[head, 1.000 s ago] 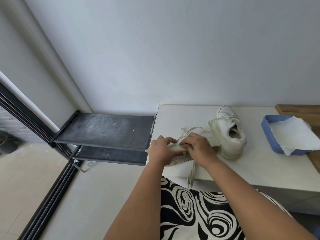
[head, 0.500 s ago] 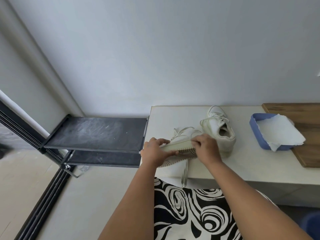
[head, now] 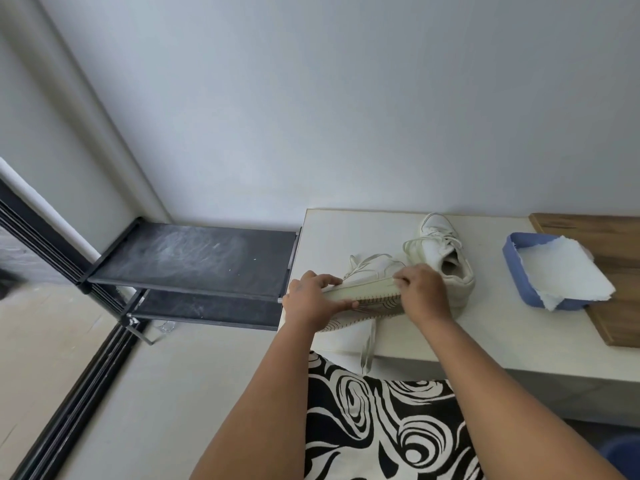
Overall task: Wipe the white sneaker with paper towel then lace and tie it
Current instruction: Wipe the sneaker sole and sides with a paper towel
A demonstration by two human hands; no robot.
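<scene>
While tipped on its side at the near left table [head: 485, 327] edge, the white sneaker [head: 372, 284] is gripped by the left hand [head: 311, 299] and right hand [head: 420, 289], its long axis left-right, ribbed sole nearward.

White sneaker [head: 372, 277], blue tray [head: 519, 271] (white paper towel [head: 568, 271]), black-and-white swirl-patterned fabric [head: 381, 427]
</scene>
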